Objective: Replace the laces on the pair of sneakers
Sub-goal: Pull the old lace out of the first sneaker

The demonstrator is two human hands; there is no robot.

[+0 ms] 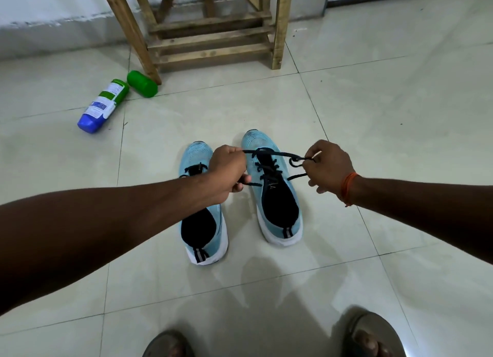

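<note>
Two light blue sneakers with white soles stand side by side on the tiled floor, toes pointing away from me. The right sneaker (274,196) carries a dark lace (269,167) threaded through its eyelets. My left hand (226,173) grips one end of that lace to the left of the shoe. My right hand (329,167) pinches the other end, which forms a small loop, to the right of the shoe. The lace is stretched between both hands above the shoe. My left forearm covers the middle of the left sneaker (202,223), whose own dark lace shows near the toe.
A wooden stool frame (213,36) stands beyond the sneakers by the wall. To the left, a green and white bottle (102,107) with a blue cap lies on the floor next to a green cap (142,84). My sandalled feet (370,335) show at the bottom edge.
</note>
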